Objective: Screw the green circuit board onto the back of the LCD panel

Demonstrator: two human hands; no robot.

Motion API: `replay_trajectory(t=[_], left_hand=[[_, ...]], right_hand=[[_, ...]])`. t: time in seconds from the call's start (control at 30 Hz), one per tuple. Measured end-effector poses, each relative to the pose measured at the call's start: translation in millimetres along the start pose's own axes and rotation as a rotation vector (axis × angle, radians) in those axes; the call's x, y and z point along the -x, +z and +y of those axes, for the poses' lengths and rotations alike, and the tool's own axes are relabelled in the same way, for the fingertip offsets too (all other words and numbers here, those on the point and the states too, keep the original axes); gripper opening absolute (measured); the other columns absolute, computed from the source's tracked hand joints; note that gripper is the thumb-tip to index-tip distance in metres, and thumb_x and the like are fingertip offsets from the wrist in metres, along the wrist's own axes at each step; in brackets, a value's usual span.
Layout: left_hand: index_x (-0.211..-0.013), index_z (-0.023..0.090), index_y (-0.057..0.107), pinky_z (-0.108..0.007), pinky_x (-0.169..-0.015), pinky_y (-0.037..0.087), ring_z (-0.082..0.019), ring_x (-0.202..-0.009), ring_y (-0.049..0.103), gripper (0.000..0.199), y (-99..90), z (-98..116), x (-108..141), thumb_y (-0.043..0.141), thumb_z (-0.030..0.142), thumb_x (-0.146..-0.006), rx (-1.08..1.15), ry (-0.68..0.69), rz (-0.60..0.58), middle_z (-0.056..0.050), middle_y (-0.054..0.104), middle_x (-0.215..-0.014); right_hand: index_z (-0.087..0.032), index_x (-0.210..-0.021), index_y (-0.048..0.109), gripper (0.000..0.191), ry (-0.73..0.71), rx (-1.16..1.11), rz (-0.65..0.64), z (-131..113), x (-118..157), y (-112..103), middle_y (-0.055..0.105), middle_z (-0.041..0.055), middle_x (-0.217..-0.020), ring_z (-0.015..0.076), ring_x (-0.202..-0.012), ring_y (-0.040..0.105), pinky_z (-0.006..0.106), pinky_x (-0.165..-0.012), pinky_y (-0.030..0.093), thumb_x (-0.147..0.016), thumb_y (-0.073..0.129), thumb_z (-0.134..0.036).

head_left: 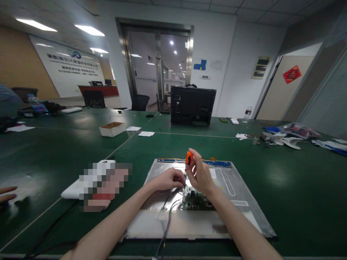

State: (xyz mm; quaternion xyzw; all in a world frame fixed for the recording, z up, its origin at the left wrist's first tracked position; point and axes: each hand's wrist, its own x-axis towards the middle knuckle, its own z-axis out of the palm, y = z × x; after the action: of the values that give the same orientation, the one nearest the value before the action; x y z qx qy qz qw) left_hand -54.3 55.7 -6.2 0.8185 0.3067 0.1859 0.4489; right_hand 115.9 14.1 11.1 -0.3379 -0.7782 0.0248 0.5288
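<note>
A flat metal LCD panel [241, 191] lies back side up on the table in front of me. On its middle sits a green circuit board [191, 202], with dark cables [168, 220] running from its left side toward me. My right hand [202, 173] is closed around the orange handle of a screwdriver [189, 157], which stands upright with its shaft pointing down at the board's upper left corner. Beside that shaft, the fingers of my left hand [172, 178] are pinched together; what they hold is hidden.
To the left lie a white object [73, 189] and a blurred-out pink item [119, 180]; another person's fingers [8, 194] show at the edge. Farther back are an open box [112, 129], a black monitor casing [193, 106], a bottle [247, 114] and plastic bags [298, 130].
</note>
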Motion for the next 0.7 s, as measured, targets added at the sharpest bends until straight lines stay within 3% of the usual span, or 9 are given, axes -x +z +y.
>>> replay_trajectory(t=[0.43,0.7], left_hand=[[-0.065,0.013,0.067,-0.021,-0.057,0.036,-0.012,-0.059,0.049,0.003,-0.1,2.4,0.6,0.065,0.012,-0.064,-0.039,-0.020,0.013,0.002,0.059,-0.063],[-0.069,0.014,0.068,-0.021,-0.057,0.035,-0.011,-0.057,0.047,0.005,1.3,4.5,2.0,0.066,0.017,-0.065,-0.015,-0.018,0.017,0.003,0.056,-0.058]], right_hand=[[-0.018,-0.132,0.032,0.048,0.031,0.119,0.074,2.7,1.2,5.5,0.050,-0.0072,-0.058,0.0099,-0.042,0.047,0.020,-0.042,0.035,-0.088,0.048,-0.027],[-0.019,-0.131,0.037,0.045,0.016,0.130,0.068,1.4,0.5,5.4,0.056,-0.0045,-0.063,0.0096,-0.044,0.050,0.020,-0.044,0.039,-0.089,0.049,-0.030]])
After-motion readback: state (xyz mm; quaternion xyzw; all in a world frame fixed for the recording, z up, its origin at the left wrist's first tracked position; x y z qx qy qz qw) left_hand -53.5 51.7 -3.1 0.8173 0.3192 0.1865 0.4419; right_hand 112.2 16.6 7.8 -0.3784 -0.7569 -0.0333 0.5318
